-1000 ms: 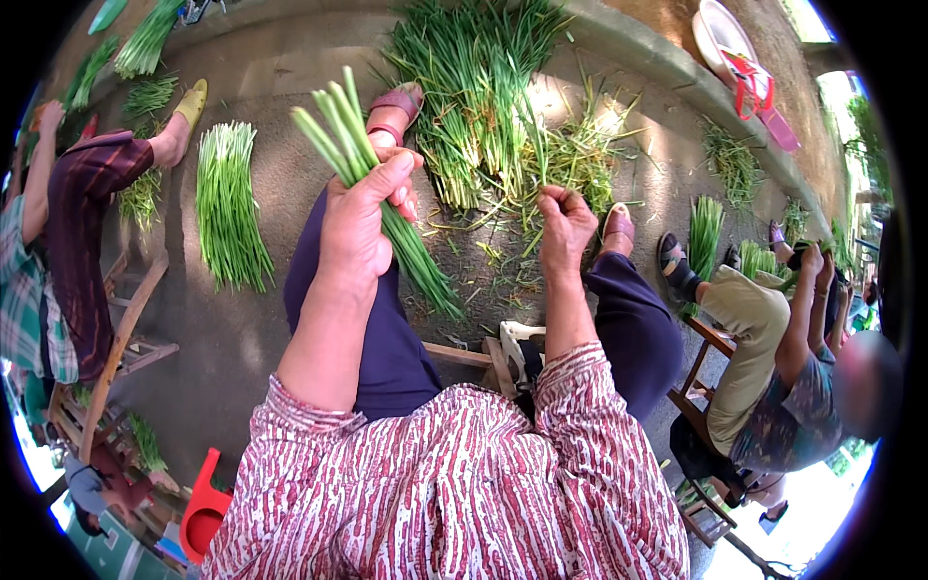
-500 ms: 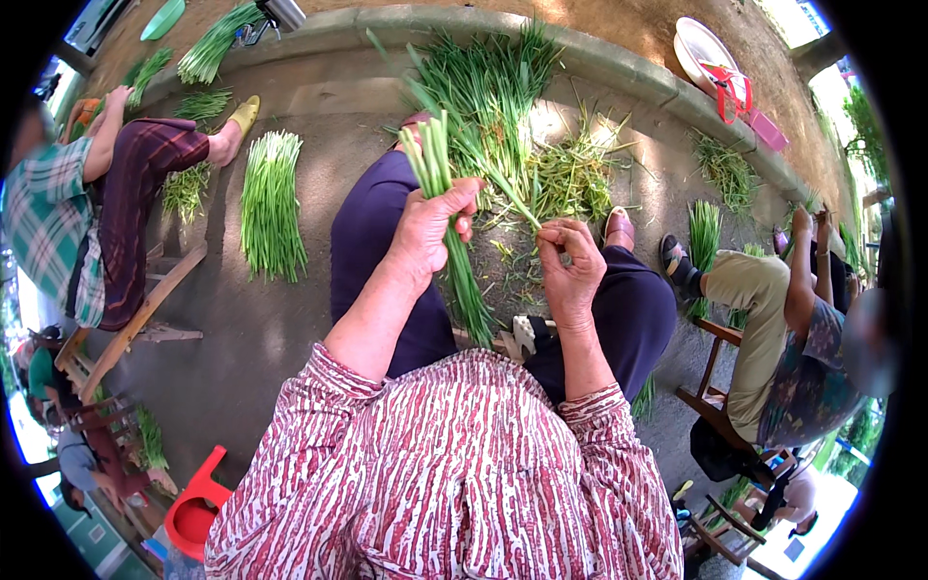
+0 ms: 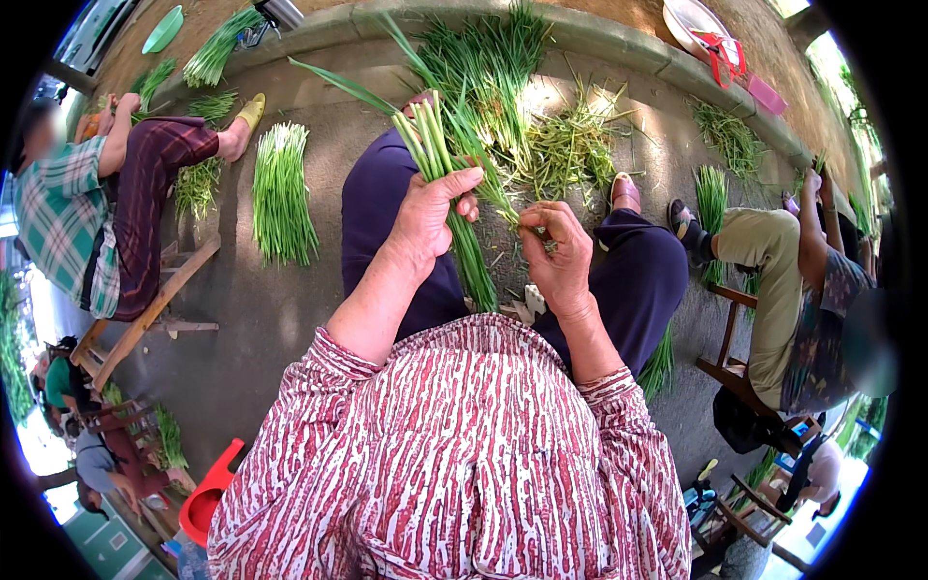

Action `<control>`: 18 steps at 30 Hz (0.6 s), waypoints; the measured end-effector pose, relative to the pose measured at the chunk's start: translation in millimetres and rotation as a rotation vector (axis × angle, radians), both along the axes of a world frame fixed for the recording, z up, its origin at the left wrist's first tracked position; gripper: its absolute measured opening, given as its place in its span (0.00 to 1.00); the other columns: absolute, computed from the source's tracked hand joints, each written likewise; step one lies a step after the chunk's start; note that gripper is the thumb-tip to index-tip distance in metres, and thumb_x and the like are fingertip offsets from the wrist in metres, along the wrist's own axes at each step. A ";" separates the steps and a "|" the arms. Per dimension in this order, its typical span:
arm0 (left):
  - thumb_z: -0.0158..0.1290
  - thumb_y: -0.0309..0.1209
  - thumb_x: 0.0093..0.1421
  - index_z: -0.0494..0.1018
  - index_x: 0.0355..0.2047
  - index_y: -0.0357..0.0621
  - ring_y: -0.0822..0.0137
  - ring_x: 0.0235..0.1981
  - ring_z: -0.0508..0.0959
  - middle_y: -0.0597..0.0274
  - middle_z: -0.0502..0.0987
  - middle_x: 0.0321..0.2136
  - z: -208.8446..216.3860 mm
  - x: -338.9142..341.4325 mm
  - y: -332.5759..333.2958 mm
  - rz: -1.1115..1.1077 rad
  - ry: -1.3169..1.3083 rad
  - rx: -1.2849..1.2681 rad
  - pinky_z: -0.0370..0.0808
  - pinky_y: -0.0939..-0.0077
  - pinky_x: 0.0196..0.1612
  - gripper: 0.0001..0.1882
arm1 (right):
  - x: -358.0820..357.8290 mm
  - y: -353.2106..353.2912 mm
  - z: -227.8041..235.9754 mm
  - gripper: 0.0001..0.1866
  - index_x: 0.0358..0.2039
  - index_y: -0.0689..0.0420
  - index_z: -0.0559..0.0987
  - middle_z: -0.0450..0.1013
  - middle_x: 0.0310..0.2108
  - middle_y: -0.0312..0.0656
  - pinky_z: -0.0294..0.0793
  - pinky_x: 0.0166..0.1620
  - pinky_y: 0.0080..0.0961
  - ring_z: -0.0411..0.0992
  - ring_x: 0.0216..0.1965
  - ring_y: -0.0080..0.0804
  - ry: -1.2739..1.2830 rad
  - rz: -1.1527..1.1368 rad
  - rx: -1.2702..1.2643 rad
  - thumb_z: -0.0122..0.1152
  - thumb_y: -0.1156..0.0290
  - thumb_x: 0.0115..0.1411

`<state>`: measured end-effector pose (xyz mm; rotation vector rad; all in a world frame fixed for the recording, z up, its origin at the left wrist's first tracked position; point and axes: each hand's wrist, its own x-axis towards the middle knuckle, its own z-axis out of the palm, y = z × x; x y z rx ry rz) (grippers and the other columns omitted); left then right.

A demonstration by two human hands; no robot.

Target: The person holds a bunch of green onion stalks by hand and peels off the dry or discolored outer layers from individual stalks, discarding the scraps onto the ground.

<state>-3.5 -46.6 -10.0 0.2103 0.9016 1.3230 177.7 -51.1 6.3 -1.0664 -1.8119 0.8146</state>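
Observation:
My left hand (image 3: 425,220) is closed around a thin bundle of green chives (image 3: 471,263). Their pale cut-looking ends stick up above the thumb, and the green part hangs down between my knees. My right hand (image 3: 561,259) pinches the pale end of a leafy chive stalk (image 3: 498,195) between thumb and fingertips. Its long leaves run up and away, partly behind my left hand. Beyond my hands lies a large heap of loose chives (image 3: 478,72), and a pile of yellowish trimmings (image 3: 570,145) is beside it.
A neat stack of chives (image 3: 282,198) lies on the ground at left. People sit on wooden stools both sides, one in a plaid shirt (image 3: 60,198). A curb (image 3: 619,50) runs along the far side, with a white basin (image 3: 681,21) beyond. A red plastic chair (image 3: 205,503) stands near lower left.
My right hand has moved left and slightly down toward my left hand, still pinching a stalk. The leaves now fan out farther left. The whole view has shifted slightly.

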 end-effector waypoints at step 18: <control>0.62 0.25 0.50 0.72 0.31 0.42 0.79 0.14 0.66 0.70 0.71 0.21 13.8 8.5 -0.6 -0.019 0.063 0.030 0.66 0.82 0.18 0.10 | 4.4 -6.8 3.5 0.07 0.28 0.62 0.74 0.72 0.28 0.37 0.69 0.30 0.17 0.70 0.28 0.21 0.107 0.070 -0.213 0.60 0.85 0.48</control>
